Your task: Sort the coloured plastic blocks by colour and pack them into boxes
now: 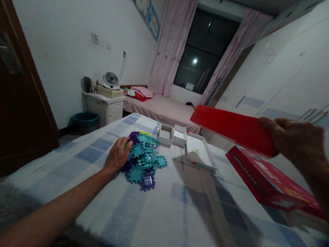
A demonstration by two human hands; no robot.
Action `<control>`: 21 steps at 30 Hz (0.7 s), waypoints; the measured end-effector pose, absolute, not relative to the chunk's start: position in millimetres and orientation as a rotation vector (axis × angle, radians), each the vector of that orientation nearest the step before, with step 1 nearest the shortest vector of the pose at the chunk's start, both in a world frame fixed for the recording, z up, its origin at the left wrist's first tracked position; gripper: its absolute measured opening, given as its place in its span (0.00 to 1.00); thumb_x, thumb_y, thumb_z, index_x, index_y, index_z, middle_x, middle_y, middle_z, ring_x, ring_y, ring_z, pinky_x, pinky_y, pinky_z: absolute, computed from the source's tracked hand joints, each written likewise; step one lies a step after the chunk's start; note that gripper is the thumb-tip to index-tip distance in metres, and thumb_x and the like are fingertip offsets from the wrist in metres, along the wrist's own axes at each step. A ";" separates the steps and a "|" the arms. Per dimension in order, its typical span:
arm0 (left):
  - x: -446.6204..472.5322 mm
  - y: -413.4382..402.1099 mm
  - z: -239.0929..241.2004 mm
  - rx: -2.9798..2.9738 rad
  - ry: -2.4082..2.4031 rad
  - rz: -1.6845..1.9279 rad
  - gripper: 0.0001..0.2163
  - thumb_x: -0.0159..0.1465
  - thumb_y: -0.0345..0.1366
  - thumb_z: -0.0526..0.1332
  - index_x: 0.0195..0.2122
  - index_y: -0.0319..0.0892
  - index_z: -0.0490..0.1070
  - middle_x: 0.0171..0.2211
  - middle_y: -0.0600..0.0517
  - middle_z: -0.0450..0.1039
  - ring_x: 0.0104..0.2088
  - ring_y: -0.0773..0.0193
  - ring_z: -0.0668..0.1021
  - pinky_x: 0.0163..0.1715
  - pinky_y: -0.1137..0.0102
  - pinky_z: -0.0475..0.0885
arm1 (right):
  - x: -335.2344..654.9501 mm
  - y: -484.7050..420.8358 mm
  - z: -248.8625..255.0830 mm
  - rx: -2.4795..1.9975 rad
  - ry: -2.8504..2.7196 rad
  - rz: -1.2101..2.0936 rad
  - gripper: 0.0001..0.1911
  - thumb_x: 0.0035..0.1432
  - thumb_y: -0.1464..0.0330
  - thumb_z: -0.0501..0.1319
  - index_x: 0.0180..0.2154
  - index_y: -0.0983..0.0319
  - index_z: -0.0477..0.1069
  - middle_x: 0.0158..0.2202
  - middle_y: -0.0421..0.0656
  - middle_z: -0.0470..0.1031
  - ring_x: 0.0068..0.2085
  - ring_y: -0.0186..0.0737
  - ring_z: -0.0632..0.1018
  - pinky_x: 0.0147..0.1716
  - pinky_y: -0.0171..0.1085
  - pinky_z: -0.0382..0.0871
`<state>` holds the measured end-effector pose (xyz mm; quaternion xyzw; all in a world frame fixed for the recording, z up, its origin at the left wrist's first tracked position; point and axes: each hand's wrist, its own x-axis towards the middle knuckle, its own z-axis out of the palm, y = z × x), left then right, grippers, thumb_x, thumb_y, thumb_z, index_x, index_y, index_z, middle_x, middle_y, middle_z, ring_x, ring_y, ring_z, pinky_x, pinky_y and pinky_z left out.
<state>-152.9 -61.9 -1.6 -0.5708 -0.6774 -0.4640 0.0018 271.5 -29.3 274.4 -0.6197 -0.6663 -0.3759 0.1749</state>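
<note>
Teal and purple interlocking plastic tiles (145, 156) lie heaped on the tablecloth, with a little yellow-green at the back. Against the left side of this heap rests my left hand (119, 153), its fingers stretched over the edge pieces and grasping nothing. Raised above the right side of the table, my right hand (290, 137) grips one end of a long red box (231, 127). I cannot tell whether it is a lid or a whole box. Below it stand two small white open boxes (166, 134) and a shallow white tray (199, 152) with a small yellow-green piece inside.
A large red printed box (267, 178) lies at the table's right edge. The table wears a blue-and-white checked cloth (115, 209). Beyond are a bed (169, 108), a white cabinet (115, 111) with a fan (111, 80), and a teal bin (85, 120). A wardrobe (277, 72) fills the right.
</note>
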 end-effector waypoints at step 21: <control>-166.1 -57.9 -13.4 -1.813 -2.197 -1.492 0.27 0.63 0.53 0.42 0.49 0.38 0.65 0.54 0.42 0.64 0.58 0.55 0.63 0.62 0.58 0.54 | 199.0 37.6 81.9 -1.746 -2.121 -0.617 0.11 0.62 0.69 0.49 0.36 0.64 0.68 0.35 0.48 0.76 0.39 0.43 0.75 0.40 0.39 0.54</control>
